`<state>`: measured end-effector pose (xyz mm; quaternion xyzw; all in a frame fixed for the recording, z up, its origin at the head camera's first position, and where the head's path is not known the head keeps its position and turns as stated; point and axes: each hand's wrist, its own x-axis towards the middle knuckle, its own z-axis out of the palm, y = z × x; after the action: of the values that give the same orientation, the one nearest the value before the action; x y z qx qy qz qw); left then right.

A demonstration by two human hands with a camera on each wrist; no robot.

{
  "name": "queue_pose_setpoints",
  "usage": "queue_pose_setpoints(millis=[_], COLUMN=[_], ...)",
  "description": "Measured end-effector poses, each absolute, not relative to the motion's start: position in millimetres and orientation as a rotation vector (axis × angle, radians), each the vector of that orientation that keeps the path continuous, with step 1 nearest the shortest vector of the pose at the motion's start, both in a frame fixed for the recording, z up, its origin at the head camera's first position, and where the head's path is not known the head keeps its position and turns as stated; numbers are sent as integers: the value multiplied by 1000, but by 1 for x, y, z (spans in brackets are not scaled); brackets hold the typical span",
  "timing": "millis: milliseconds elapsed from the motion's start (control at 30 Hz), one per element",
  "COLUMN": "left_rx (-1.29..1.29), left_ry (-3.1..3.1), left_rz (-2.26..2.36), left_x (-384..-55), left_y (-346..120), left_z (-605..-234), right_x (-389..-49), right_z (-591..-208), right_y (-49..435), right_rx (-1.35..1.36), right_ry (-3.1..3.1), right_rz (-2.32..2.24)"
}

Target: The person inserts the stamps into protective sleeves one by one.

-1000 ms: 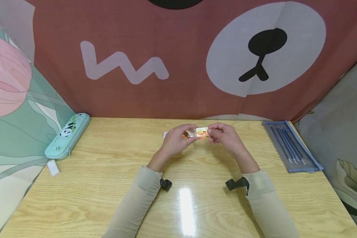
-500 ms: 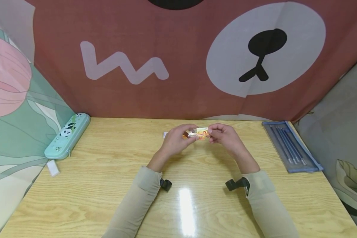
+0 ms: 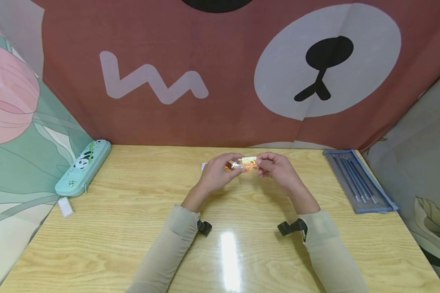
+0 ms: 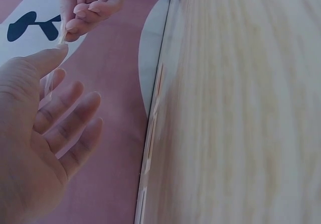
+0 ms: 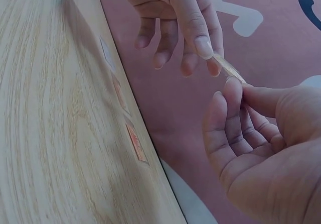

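A small flat card (image 3: 249, 163) with yellow and orange print is held up between both hands near the back of the table. Clear plastic film shows at its left end. My left hand (image 3: 218, 171) pinches that end between thumb and index finger, the other fingers spread loosely. At the opposite end, my right hand (image 3: 277, 170) grips the card with thumb and fingertips. Edge-on, the card (image 5: 229, 69) looks thin in the right wrist view. Several flat pieces lie along the table's back edge, among them one with orange print (image 5: 134, 141); my left hand partly hides them in the head view.
On the left stand a mint panda pencil case (image 3: 83, 167) and a small white block (image 3: 65, 206). A blue-edged mesh pouch (image 3: 360, 181) with several pencils lies at the right. The wooden table (image 3: 132, 244) meets a red-brown cloth (image 3: 220, 118) behind.
Both hands stay in place with the card between them. Only the glare on the card shifts slightly, as though it tilts a little.
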<state>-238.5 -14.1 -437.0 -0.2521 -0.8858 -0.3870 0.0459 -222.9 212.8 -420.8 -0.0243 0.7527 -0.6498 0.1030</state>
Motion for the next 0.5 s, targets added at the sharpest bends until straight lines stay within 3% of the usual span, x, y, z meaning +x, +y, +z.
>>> queue_pose_setpoints(millis=[500], left_rx=[-760], left_ry=[-2706], left_rz=[-1134], left_x=[-238], left_y=[-14], left_z=[-436], right_x=[-222], right_z=[-420], right_y=[212], right_rx=[-54], right_ry=[2223], right_rz=[-1910])
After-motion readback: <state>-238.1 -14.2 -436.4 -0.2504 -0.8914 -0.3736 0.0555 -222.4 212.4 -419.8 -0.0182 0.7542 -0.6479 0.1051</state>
